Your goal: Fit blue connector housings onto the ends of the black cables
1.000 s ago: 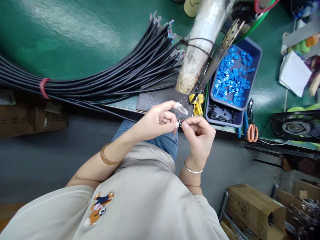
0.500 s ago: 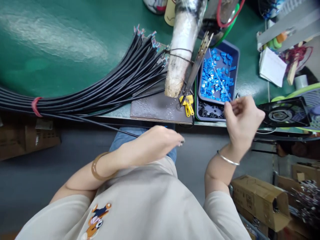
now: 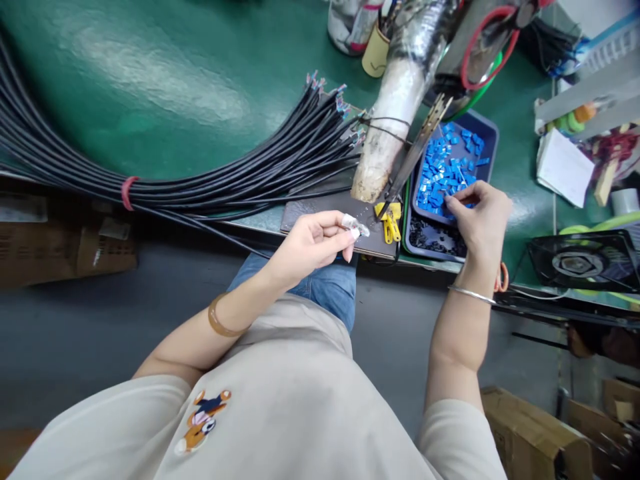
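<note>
My left hand (image 3: 323, 245) is closed in a pinch near the table's front edge, above my lap. Between its fingertips is a small clear and whitish piece (image 3: 361, 229), too small to name. My right hand (image 3: 477, 210) reaches over the tray of blue pieces (image 3: 494, 150), its thumb and forefinger pinched together; what they hold, if anything, is too small to make out. Blue pieces (image 3: 443, 175) lie loose in that tray, which overlaps a lower tray of small black parts (image 3: 433, 237). A bundle of black cables (image 3: 225, 183) lies on the left.
A wrapped white tube (image 3: 383, 140) and a metal strip (image 3: 417, 147) slant down over a brown board (image 3: 313, 212). Yellow clips (image 3: 391, 222) sit beside them. A black fan (image 3: 580, 261) and a paper pad (image 3: 565, 167) are at right. The green table (image 3: 150, 80) extends left.
The view has shifted, so table items appear lower and further right. My left hand has risen to the board's edge, its fingers now visible. My right hand has moved further over the blue pieces.
</note>
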A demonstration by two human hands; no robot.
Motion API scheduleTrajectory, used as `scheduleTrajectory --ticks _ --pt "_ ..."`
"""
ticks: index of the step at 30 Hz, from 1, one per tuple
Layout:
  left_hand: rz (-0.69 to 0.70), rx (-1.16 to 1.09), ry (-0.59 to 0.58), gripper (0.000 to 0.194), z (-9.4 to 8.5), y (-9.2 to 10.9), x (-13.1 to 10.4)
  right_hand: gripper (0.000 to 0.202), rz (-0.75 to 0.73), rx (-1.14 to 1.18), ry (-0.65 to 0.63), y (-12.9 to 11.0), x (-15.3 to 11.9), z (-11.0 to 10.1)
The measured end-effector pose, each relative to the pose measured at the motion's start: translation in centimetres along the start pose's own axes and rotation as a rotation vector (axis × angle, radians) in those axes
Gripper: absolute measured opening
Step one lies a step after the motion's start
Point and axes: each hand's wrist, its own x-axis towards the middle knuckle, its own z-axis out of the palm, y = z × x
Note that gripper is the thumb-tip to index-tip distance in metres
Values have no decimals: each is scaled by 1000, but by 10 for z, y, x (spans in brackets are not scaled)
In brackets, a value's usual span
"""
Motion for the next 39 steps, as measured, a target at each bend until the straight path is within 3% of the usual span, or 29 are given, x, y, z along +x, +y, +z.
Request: scheduleTrajectory --ticks 4,7,9,12,15,19,29,33,37,39 --pt "-23 39 -12 14 3 2 3 8 -44 104 273 -14 -27 -10" --pt "-7 81 1 11 7 3 5 12 -58 328 363 -37 -60 -14" --pt "8 118 20 13 10 4 6 17 -54 567 316 -57 -85 -12" --pt "15 171 40 15 15 5 8 17 -87 815 119 -84 -119 0" --pt "8 203 51 14 18 6 10 13 -124 810 162 -101 -139 16" --pt "23 208 61 15 18 5 11 13 -201 654 320 -107 -146 29" --pt "52 190 66 12 16 2 13 15 -283 635 275 -108 -148 38" --pt "48 189 79 13 18 2 12 20 -267 587 351 -107 -147 35" --pt "37 181 90 14 20 3 11 23 -415 461 363 -107 -147 34" --pt "41 185 100 14 21 4 12 21 -413 451 348 -107 -147 36"
